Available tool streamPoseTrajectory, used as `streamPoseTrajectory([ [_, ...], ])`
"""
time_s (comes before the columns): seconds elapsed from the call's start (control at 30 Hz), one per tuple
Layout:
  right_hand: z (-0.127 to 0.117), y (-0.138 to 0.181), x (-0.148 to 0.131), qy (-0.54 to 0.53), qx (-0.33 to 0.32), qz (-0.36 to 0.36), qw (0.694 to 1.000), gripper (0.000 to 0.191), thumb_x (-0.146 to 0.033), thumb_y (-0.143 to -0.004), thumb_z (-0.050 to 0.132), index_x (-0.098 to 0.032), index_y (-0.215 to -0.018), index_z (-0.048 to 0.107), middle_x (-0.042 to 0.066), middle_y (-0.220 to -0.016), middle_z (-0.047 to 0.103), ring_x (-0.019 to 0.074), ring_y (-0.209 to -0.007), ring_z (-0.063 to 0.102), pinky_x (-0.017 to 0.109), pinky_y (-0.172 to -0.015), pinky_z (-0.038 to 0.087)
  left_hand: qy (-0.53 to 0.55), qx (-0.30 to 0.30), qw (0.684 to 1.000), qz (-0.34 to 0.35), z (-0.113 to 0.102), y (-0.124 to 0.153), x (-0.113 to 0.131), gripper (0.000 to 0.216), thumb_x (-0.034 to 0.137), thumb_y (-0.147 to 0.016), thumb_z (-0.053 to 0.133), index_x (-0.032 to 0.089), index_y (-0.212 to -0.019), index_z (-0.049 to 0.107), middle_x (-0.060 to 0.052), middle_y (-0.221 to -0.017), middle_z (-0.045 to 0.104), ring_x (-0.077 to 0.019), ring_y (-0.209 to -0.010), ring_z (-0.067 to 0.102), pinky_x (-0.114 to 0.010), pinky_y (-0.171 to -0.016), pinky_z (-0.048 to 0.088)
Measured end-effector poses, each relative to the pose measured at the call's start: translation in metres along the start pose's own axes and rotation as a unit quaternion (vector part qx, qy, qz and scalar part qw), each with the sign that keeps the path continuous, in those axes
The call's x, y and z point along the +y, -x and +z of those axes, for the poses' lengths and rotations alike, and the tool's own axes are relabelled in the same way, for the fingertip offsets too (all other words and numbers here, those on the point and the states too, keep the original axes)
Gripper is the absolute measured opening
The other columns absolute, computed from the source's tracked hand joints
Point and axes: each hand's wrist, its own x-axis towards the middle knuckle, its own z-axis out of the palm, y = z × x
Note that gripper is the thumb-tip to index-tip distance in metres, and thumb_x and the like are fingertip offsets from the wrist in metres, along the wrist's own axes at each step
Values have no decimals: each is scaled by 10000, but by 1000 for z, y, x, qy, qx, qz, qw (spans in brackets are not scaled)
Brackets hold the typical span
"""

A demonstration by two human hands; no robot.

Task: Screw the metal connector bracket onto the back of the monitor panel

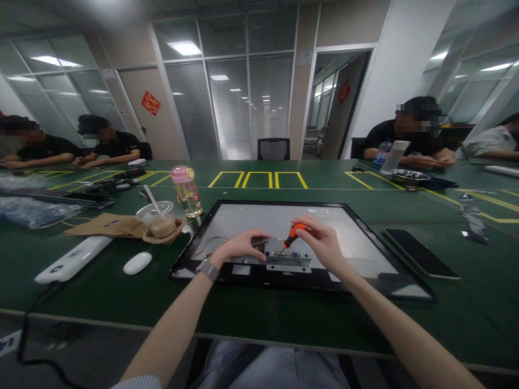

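Observation:
A flat display panel (227, 216), black-framed with a pale grey back, lies on the green table in front of me. Near its front edge sits a metal bracket (288, 266) with connectors along it. My left hand (239, 246), a watch on its wrist, has thumb and fingers curled round the bracket's left end. In my right hand (322, 240) is a small orange-and-black screwdriver (291, 236), gripped by its handle and tilted. Its tip points down at the connectors on the bracket; exact contact is too small to tell.
Left of the panel are a pink-lidded bottle (187, 194), a plastic cup with a straw (159, 217), a brown paper bag (107, 224), a white case (138, 263) and a white power strip (75, 259). A phone (419, 253) lies at right. Several people sit across the table.

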Motion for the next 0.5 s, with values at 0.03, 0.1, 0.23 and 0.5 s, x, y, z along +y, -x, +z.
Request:
streamPoseTrajectory([
  [0.03,0,1,-1,2,-13,-5,1000,185,-375,-875,689,-266,-991,783,67,-975,718,238,-904,675,409,-812,569,0,1,1000,-1,0,0,0,712,326,-622,887,254,-1285,640,-79,-1373,604,-291,-1276,548,-432,-1137,377],
  [0.1,0,2,-2,-10,-52,4,999,247,-373,-930,615,-278,-1114,751,76,-1056,739,250,-987,689,440,-887,552,4,2,1000,-1,0,0,-1,709,327,-623,887,247,-1283,641,-82,-1376,600,-290,-1273,551,-432,-1139,376],
  [0.23,0,1,2,-12,-38,17,999,244,-374,-888,673,-284,-1100,754,67,-1036,749,254,-968,702,446,-890,557,-1,1,1000,2,1,-1,-4,719,336,-624,882,240,-1292,635,-91,-1378,590,-296,-1268,548,-443,-1133,382],
  [0.5,-3,-3,10,-49,-18,36,998,231,-419,-899,652,-257,-1019,763,62,-984,743,231,-937,697,404,-887,549,-16,-2,1000,-6,-1,-1,-4,738,384,-628,873,236,-1307,622,-103,-1386,579,-306,-1264,544,-454,-1123,382],
])
